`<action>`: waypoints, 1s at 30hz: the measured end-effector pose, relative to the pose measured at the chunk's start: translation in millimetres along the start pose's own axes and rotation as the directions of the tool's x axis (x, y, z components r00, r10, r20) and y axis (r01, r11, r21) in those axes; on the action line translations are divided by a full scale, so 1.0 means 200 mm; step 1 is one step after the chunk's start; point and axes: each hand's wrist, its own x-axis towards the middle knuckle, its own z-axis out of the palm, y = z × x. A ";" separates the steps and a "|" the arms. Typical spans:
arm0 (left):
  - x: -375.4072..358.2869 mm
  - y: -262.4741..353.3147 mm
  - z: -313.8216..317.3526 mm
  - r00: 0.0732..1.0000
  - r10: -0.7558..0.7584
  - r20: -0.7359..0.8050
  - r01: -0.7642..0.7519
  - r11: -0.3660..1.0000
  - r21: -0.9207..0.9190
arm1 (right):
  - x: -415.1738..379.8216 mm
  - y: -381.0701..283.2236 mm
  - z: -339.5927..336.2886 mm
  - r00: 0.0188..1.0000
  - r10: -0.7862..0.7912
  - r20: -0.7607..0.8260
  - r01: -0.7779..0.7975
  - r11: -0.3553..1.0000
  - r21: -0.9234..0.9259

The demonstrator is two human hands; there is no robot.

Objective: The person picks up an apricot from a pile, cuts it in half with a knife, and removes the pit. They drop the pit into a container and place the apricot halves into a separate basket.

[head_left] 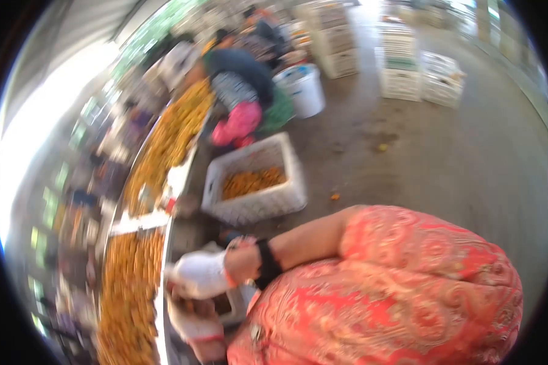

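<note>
My right hand, in a white glove with a black band on the wrist, reaches to the edge of a long trough. Its fingers look curled, and what they hold is blurred. Just below it, my left hand is gloved too and its fingers look closed. A small dark brownish patch shows between the two hands; I cannot make out what it is. Beside them, the near trough section holds many orange-brown pieces in rows, too blurred to name. A pale container is partly hidden behind my hands.
A white crate with orange pieces stands on the floor beyond my right arm. Past it, a person in pink and dark clothing bends at the far trough section. A white bucket and stacked crates stand farther off.
</note>
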 end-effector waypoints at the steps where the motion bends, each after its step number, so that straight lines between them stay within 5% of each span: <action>1: -0.02 0.00 0.02 0.999 -0.023 -0.026 0.021 0.999 -0.049 | 0.00 0.02 0.02 0.997 -0.030 -0.064 0.030 1.000 0.003; 4: -0.06 0.02 0.09 0.988 -0.085 -0.127 0.071 0.991 -0.109 | 0.06 0.08 0.10 0.992 -0.065 -0.109 0.051 0.991 -0.126; 6: -0.04 0.00 -0.01 0.992 -0.113 -0.056 0.102 0.981 -0.163 | 0.09 0.05 0.11 0.996 0.090 0.011 -0.091 0.985 0.143; 8: -0.09 0.05 0.02 0.978 -0.105 -0.178 0.085 0.989 -0.119 | 0.15 0.15 0.22 0.981 0.143 0.133 -0.188 0.876 0.445; 10: -0.07 0.05 -0.10 0.998 -0.052 -0.035 0.047 0.991 -0.122 | 0.19 0.18 0.29 0.996 0.032 0.084 -0.062 0.925 0.376; 15: -0.05 0.12 -0.18 0.963 -0.114 -0.244 0.075 0.984 -0.163 | 0.25 0.14 0.31 0.953 -0.116 0.279 0.019 0.944 0.329; 19: 0.04 0.06 -0.35 0.984 -0.116 -0.139 0.096 0.985 -0.146 | 0.31 0.19 0.42 0.935 -0.036 0.354 -0.079 0.949 0.305; 21: 0.09 0.05 -0.39 0.986 -0.093 -0.136 0.069 0.982 -0.174 | 0.34 0.20 0.49 0.971 -0.058 0.231 0.039 0.996 0.086; 24: 0.14 0.04 -0.43 0.958 -0.146 -0.245 0.110 0.982 -0.156 | 0.39 0.25 0.60 0.987 -0.006 0.162 -0.010 0.996 0.093; 27: 0.17 0.00 -0.48 0.974 -0.093 -0.206 0.067 0.989 -0.128 | 0.42 0.34 0.68 0.954 0.179 0.241 -0.240 0.937 0.255; 30: 0.19 0.01 -0.57 0.984 -0.108 -0.143 0.093 0.990 -0.108 | 0.46 0.38 0.75 0.961 0.183 0.205 -0.228 0.948 0.221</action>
